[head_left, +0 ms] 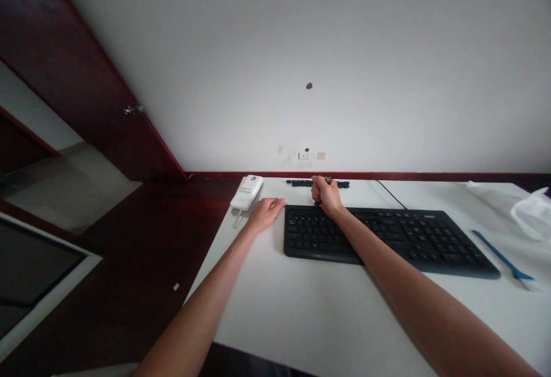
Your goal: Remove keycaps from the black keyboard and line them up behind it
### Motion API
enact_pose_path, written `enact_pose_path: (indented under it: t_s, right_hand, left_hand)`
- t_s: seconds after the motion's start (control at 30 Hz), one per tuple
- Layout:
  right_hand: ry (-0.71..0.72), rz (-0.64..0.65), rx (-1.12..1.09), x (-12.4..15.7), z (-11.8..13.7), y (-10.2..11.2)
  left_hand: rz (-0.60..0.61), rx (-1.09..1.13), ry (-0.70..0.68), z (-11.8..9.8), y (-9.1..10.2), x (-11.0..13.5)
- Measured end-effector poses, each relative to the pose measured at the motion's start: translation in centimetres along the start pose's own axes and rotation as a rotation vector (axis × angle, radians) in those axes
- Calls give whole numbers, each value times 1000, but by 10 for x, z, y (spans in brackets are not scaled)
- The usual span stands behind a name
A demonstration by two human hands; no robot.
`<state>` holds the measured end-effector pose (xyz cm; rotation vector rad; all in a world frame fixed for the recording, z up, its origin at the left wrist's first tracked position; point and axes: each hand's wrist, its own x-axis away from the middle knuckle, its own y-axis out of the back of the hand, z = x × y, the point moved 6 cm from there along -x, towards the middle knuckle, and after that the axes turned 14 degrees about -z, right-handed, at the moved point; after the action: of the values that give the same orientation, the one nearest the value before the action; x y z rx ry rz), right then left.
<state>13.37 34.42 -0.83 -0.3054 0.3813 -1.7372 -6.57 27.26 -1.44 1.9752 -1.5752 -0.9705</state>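
Note:
A black keyboard [390, 238] lies on the white table [275, 302], with its keys facing up. My right hand [326, 194] is closed in a fist over its top row, left of the middle. A small dark tool shows above and below that fist; its kind is hidden. My left hand [267, 214] rests on the table at the keyboard's top left corner, its fingertips closed against the edge. Behind the keyboard, several loose black keycaps [301, 183] lie in a row, partly hidden by my right hand.
A white box-like device [247, 192] with a strap stands at the table's back left. On the right lie a blue brush-like stick [495, 249] and a crumpled white plastic bag [531, 212]. The keyboard's cable [391, 194] runs backward. Behind is a wall with sockets [321, 156].

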Motion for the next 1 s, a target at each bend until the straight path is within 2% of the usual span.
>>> enact_pose_path:
  t_s: [0.03, 0.17, 0.27, 0.4, 0.5, 0.6, 0.67, 0.8, 1.0]
  right_hand:
    - [5, 3, 8, 0, 0, 0]
    - [30, 1, 42, -1, -1, 0]
    - [76, -35, 85, 2, 1, 3]
    - [391, -60, 394, 12, 24, 3]
    - [609, 23, 642, 20, 47, -7]
    - [734, 130, 948, 19, 63, -21]
    - [748, 214, 1138, 12, 68, -31]
    - [657, 332, 1381, -10, 63, -45]
    - [654, 388, 1465, -26, 39, -43]
  left_hand:
    - [-8, -21, 12, 0, -2, -5]
    - [-207, -139, 36, -1, -4, -24]
    - [-295, -176, 21, -3, -5, -31]
    - [-298, -198, 13, -3, -6, -31]
    - [-267, -196, 4, -2, -7, -30]
    - [-259, -201, 22, 0, -7, -30]
    - [-264, -197, 20, 0, -7, -30]
    - [-249, -186, 1, -1, -7, -30]
    - [-237, -199, 3, -2, -7, -30]
